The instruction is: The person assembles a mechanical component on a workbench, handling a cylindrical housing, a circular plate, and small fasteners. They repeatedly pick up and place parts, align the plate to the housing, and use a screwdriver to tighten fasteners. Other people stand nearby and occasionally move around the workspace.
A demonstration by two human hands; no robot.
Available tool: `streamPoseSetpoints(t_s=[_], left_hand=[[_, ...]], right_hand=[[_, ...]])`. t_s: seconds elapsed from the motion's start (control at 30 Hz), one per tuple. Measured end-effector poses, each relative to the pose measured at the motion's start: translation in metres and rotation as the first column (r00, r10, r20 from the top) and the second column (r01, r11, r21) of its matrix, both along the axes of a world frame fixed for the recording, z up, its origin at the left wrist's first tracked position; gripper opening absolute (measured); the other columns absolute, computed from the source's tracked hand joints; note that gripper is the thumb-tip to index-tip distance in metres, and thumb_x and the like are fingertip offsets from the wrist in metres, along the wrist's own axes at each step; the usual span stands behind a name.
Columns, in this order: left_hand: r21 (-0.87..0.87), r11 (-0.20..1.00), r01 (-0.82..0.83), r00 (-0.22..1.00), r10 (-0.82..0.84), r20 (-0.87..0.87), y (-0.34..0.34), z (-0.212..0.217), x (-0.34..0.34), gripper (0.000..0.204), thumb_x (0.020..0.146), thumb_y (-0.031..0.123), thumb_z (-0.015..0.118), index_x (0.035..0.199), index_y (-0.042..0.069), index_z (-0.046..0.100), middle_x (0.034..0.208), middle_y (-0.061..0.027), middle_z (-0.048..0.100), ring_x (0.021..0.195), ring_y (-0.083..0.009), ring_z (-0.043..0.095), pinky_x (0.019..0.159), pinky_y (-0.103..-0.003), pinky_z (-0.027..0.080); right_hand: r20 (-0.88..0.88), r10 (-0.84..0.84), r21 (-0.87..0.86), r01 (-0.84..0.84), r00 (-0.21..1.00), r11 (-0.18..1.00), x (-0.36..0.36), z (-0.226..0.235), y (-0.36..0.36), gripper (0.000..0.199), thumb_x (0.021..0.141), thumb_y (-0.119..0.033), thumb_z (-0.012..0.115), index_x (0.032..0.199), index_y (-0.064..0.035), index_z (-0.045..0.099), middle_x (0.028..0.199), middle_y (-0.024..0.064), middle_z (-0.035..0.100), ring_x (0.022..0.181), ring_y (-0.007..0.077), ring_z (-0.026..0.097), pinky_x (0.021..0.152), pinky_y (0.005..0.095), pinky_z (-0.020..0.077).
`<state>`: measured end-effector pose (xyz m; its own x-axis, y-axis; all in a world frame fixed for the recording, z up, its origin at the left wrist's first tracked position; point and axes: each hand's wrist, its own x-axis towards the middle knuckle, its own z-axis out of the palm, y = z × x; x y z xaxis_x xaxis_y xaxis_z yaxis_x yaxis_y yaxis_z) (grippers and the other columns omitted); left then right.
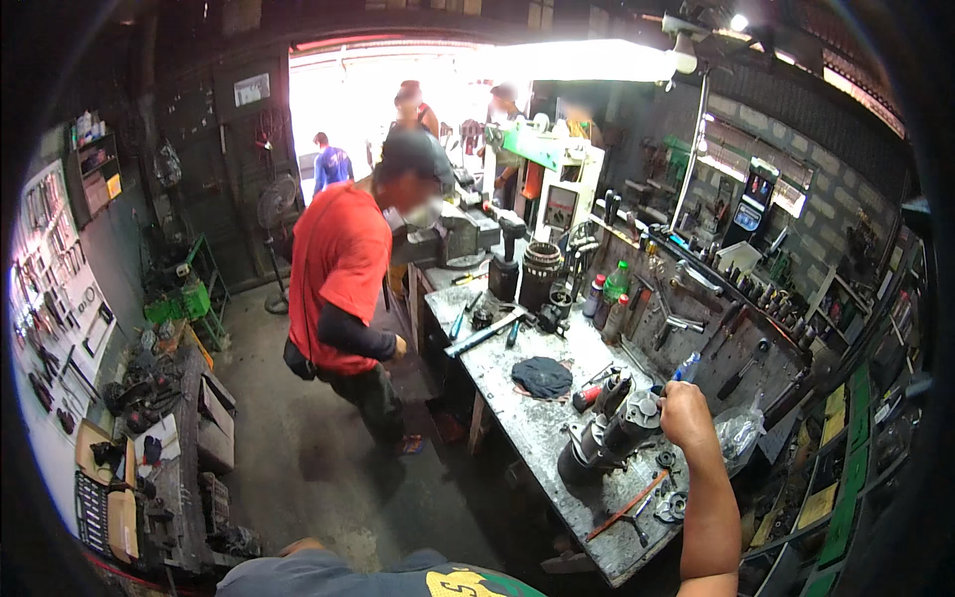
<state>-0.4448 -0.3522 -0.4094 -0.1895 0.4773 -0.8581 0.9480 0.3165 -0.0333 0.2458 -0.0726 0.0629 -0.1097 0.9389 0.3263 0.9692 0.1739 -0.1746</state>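
Observation:
My right hand (pixel 686 413) is closed above the right side of the workbench. A slim thing with a blue, partly clear end (pixel 686 367) sticks up from the fist; its kind is not clear. Just left of the fist stands a grey and black cylindrical motor (pixel 633 423), like a starter motor, joined to or touching a dark metal housing (pixel 579 464). Small metal parts (pixel 671 505) and a red-handled tool (pixel 629 505) lie on the bench below my forearm. My left hand does not show; only a bit of skin appears by my shirt at the lower edge.
The metal-topped workbench (pixel 487 363) bears a hammer (pixel 487 330), a black cloth (pixel 542 377), bottles (pixel 616 284) and dark motor housings (pixel 540 274). Left of it walks a person in a red shirt (pixel 338 259). Tools line the back ledge (pixel 741 289). A clear plastic bag (pixel 738 434) lies right of my wrist.

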Motion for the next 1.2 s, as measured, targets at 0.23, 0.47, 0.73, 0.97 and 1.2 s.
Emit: streamPoseSetpoints(t_s=[0.23, 0.47, 0.73, 0.97, 1.2], left_hand=[[0.143, 0.878, -0.457, 0.881, 0.469, -0.068, -0.161, 0.025, -0.141, 0.059, 0.102, 0.053, 0.064, 0.138, 0.006, 0.075, 0.141, -0.0219, 0.073, 0.131, -0.0410, 0.069, 0.112, -0.049, 0.053], [-0.035, 0.923, -0.384, 0.921, 0.386, 0.061, -0.173, -0.042, -0.067, 0.074, 0.100, 0.067, 0.062, 0.144, 0.008, 0.074, 0.150, -0.0190, 0.070, 0.137, -0.0400, 0.067, 0.115, -0.048, 0.052], [0.052, 0.957, -0.285, 0.917, 0.256, 0.306, -0.057, -0.014, -0.012, 0.065, 0.094, 0.042, 0.084, 0.145, 0.004, 0.072, 0.149, -0.0208, 0.070, 0.136, -0.0372, 0.068, 0.114, -0.040, 0.053], [0.674, 0.629, -0.388, 0.888, 0.059, 0.456, 0.084, 0.120, 0.112, 0.048, 0.093, 0.020, 0.083, 0.136, -0.001, 0.074, 0.135, -0.0248, 0.076, 0.128, -0.0394, 0.073, 0.111, -0.046, 0.055], [0.867, 0.151, -0.475, 0.575, -0.692, 0.435, 0.219, 0.334, 0.374, 0.043, 0.090, 0.008, 0.083, 0.132, 0.001, 0.074, 0.134, -0.0207, 0.075, 0.129, -0.0377, 0.071, 0.113, -0.045, 0.053]], right_hand=[[-0.567, -0.159, 0.208, 0.328, 0.808, 0.922, 0.034, -0.081, -0.063, 0.023, 0.101, -0.007, 0.065, 0.117, 0.0063, 0.073, 0.112, 0.0273, 0.078, 0.100, 0.0445, 0.076, 0.088, 0.0493, 0.0578], [0.062, -0.489, -0.415, 0.468, 0.870, 0.780, 0.044, -0.275, -0.162, 0.053, 0.088, 0.004, 0.064, 0.139, -0.0087, 0.070, 0.136, 0.0256, 0.071, 0.129, 0.0486, 0.065, 0.112, 0.0529, 0.0523], [-0.016, -0.611, -0.583, 0.489, 0.791, 0.649, 0.067, -0.285, -0.136, 0.081, 0.110, -0.068, 0.035, 0.121, -0.0030, 0.081, 0.132, 0.0278, 0.075, 0.130, 0.0489, 0.067, 0.106, 0.0553, 0.0532], [0.337, -0.214, -0.606, 0.386, 0.917, 0.695, 0.074, -0.199, -0.110, 0.021, 0.091, -0.011, 0.068, 0.100, -0.0038, 0.085, 0.113, 0.0236, 0.081, 0.106, 0.0430, 0.080, 0.090, 0.0543, 0.0645], [-0.203, 0.016, -0.594, -0.137, 0.979, 0.793, 0.124, -0.065, -0.094, 0.023, 0.106, -0.022, 0.070, 0.118, -0.0044, 0.079, 0.106, 0.0191, 0.082, 0.097, 0.0368, 0.079, 0.089, 0.0464, 0.0606]])
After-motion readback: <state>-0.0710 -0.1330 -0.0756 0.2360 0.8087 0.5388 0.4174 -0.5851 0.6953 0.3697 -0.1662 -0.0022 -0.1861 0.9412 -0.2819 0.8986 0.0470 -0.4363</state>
